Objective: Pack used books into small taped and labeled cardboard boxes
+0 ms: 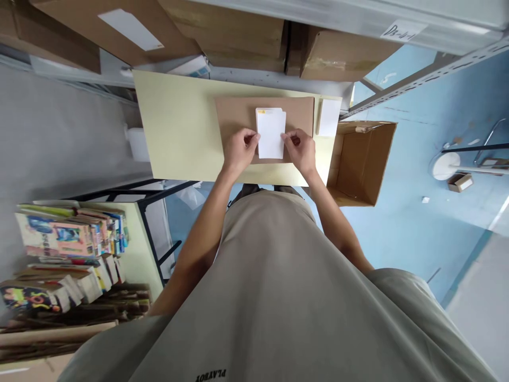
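A white card-like sheet (271, 135) with a small yellow-orange mark at its top left lies over a brown cardboard piece (238, 114). An offset upper edge suggests more than one sheet. My left hand (240, 151) pinches the left edge of the white sheet between thumb and fingertips. At the opposite edge, my right hand (300, 150) pinches it the same way. Both wrists rest low, near the table's front edge. The cardboard lies on a pale yellow tabletop (178, 127). Whether the cardboard is a flat box or a single sheet, I cannot tell.
A white stack (329, 118) sits at the table's right end, beside an open cardboard box (363, 164) standing lower. Closed cartons (238, 37) line the shelf behind. Piled books (75, 233) occupy a rack at lower left. A metal shelf beam (358, 21) crosses above.
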`<state>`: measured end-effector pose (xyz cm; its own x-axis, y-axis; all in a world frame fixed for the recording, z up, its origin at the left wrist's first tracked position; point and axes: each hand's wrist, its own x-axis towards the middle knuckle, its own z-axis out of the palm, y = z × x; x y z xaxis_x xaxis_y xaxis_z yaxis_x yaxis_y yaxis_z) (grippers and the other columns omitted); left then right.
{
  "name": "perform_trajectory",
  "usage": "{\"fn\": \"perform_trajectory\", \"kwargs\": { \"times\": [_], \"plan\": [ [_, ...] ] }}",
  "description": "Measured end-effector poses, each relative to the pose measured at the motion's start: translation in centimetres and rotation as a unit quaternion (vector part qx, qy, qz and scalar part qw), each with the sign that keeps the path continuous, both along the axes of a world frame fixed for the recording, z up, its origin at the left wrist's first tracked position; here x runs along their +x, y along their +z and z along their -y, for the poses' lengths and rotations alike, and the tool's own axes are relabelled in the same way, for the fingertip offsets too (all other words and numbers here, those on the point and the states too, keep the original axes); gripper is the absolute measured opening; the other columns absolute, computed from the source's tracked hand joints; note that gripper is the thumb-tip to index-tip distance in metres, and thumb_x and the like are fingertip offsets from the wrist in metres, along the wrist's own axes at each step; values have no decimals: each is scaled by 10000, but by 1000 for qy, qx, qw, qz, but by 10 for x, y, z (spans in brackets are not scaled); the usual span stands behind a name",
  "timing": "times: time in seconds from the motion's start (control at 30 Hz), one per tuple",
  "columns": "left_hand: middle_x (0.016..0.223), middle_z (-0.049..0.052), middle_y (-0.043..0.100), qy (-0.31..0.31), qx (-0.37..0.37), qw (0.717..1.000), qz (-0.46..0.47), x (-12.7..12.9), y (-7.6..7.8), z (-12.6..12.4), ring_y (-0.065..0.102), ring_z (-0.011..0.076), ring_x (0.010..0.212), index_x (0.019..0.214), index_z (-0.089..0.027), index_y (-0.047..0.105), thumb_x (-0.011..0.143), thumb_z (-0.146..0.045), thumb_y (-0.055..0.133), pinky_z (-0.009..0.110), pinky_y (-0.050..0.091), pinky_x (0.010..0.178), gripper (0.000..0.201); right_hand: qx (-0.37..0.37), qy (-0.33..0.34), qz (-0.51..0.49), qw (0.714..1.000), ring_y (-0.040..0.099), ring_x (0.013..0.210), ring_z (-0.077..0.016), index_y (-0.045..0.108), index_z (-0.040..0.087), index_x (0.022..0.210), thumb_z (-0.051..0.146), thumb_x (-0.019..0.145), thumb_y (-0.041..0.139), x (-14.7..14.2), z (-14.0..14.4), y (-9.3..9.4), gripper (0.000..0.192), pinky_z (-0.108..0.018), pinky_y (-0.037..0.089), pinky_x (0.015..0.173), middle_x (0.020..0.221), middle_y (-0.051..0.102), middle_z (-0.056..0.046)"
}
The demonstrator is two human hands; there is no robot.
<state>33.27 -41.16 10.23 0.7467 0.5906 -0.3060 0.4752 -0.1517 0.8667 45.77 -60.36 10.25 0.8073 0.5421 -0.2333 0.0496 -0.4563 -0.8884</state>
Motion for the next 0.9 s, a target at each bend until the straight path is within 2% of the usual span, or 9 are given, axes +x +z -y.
{"fn": "perform_trajectory", "kwargs": {
  "times": [0.1,0.2,0.43,0.7,0.9],
  "plan": [
    [939,48,811,1,27,1000,7,8,-14,-3,745,224,952,939,-224,741,1006,-307,797,341,575,989,120,-15,0,11,1000,750,998,-243,763,240,1093,840,1063,669,3,-8,-13,608,-418,635,988,1026,797,-79],
    [995,57,823,-11,56,998,-9,8,-20,-3,749,225,976,956,-233,741,1044,-296,756,341,572,995,110,-34,9,22,999,760,1068,-278,756,255,1141,825,1094,626,4,-12,-20,586,-470,648,1038,1056,794,-89],
    [1090,82,844,-56,122,988,-72,10,-13,0,765,254,1037,999,-245,748,1103,-292,667,383,590,1020,140,-86,4,36,996,766,1084,-321,750,271,1126,748,1145,591,9,-14,-24,504,-563,655,1076,1041,804,-99],
    [1126,100,852,-63,125,985,-102,15,-8,1,785,277,1095,1029,-243,754,1117,-311,636,409,591,1056,162,-114,15,41,992,759,1127,-325,751,271,1199,696,1179,544,10,-15,-24,473,-565,642,1095,1064,820,-101],
    [1120,104,857,-57,137,983,-110,16,-11,2,789,279,1087,1021,-241,764,1111,-314,644,408,593,1060,167,-138,12,59,989,767,1145,-330,748,255,1201,670,1204,492,9,-17,-29,488,-576,640,1100,1088,818,-117]
  ]
}}
